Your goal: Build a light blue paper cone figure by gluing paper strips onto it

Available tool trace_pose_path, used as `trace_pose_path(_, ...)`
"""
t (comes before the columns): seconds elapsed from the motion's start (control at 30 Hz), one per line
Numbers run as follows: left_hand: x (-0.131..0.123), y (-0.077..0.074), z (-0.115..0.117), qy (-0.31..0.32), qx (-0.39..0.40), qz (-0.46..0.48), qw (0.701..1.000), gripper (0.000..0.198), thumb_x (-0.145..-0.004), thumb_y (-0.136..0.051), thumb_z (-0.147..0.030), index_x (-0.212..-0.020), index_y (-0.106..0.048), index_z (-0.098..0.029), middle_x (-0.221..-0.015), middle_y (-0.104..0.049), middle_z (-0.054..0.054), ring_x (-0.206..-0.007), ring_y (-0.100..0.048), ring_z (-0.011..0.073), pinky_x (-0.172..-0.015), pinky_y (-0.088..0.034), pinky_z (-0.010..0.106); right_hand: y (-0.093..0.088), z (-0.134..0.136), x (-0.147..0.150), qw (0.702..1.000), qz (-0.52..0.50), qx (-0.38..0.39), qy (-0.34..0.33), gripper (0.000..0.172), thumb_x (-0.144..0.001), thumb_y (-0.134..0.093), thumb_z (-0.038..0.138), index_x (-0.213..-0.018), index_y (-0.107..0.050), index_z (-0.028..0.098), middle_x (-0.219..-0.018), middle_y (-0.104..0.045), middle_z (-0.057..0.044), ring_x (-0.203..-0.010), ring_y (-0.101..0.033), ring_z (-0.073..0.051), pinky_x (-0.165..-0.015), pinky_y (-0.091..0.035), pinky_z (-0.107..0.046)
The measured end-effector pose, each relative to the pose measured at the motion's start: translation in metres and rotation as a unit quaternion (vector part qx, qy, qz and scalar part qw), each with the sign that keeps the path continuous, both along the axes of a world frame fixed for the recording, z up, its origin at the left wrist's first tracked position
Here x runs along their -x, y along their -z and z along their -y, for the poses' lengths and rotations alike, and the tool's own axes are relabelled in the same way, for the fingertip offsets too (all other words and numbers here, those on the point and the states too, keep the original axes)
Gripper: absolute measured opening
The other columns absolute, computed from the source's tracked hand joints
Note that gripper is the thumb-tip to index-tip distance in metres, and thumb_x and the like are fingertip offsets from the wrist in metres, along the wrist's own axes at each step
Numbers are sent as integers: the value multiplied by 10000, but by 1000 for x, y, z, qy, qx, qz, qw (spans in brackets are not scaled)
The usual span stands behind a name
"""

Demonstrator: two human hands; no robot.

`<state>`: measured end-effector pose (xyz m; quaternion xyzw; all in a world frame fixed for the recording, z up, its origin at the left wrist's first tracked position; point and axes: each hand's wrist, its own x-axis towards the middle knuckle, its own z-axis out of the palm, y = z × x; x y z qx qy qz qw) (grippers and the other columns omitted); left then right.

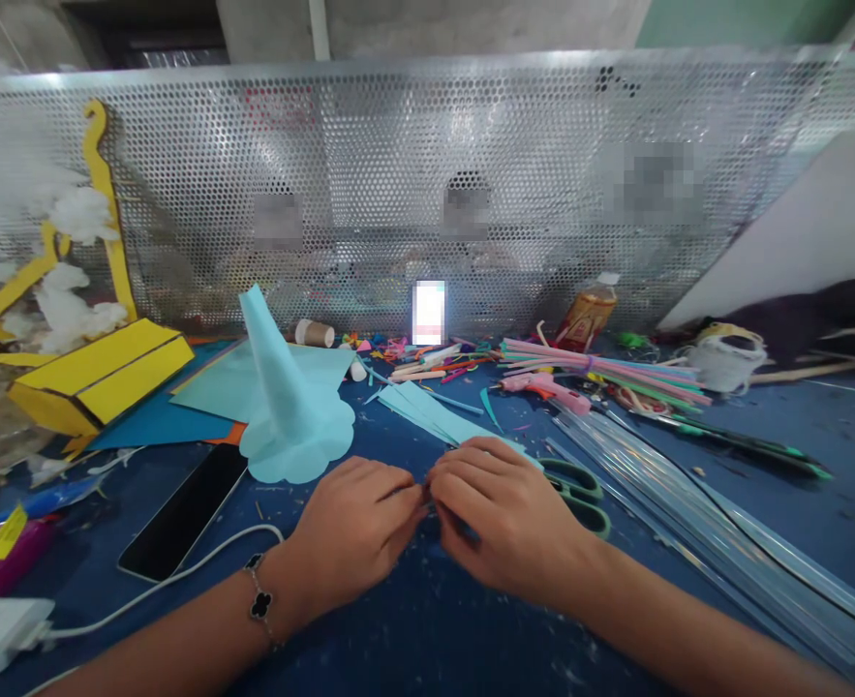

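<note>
My left hand (351, 542) and my right hand (506, 513) meet at the middle of the blue work mat (427, 639), their fingertips pinched together on a small strip of paper (425, 494) that is mostly hidden. Light blue paper strips (427, 416) run up from beside my right hand. Left of them stands a light blue paper cone (282, 407) on a scalloped base. Green-handled scissors (579, 494) lie against my right hand. A black smartphone (184, 511) lies left of my left wrist, which wears a dark clover bracelet (259, 602).
Long clear glue sticks (688, 523) lie at right. Behind them are a pink glue gun (543, 392) and a bundle of coloured straws (601, 368). Yellow card shapes (100, 376) and cotton wool (71, 310) stand at left. A perforated metal screen (427, 174) rises behind the mat.
</note>
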<state>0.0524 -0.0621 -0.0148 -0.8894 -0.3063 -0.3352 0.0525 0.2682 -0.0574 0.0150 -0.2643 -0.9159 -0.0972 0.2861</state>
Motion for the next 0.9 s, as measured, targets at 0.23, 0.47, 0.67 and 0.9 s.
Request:
trace_pose_path(0.23,21,-13,-11,46,112,76,990,235,-1068,-520,-283,-1102,-746,-228,-1067,-769,58,-974,-710,201,-859,-559,376,-9,-10,-17,1000,-17,-22,1,128,-793,-553,84,-798,-605,202,-772,-705,-15,-730,-651,-182,-767,-477,-354)
trace_pose_path(0.47,54,-18,-42,-24,141,182,973,212,-1031,-595,-284,-1001,-791,-207,-998,-776,54,-919,-728,185,-827,-575,319,-19,-48,-73,991,-25,-45,121,109,-851,-548,137,-813,-599,226,-760,-701,-22,-709,-652,-203,-729,-471,-349)
trace_pose_path(0.67,40,-7,-30,-53,62,123,989,228,-1043,-578,-301,-1111,-779,-216,-1042,-779,56,-960,-725,205,-856,-566,349,-19,-32,-54,990,-57,-89,89,184,-893,-641,222,-1075,-638,199,-1127,-752,-110,-1051,-692,-282,-931,-492,-425)
trace_pose_path(0.9,24,-8,-17,-14,-3,76,997,213,-1034,-589,-215,-1214,-701,-206,-1106,-744,58,-1004,-671,210,-878,-523,387,-11,-18,-27,996,15,-84,21,147,-996,-573,143,-946,-698,202,-848,-771,-20,-804,-697,-178,-905,-461,-372)
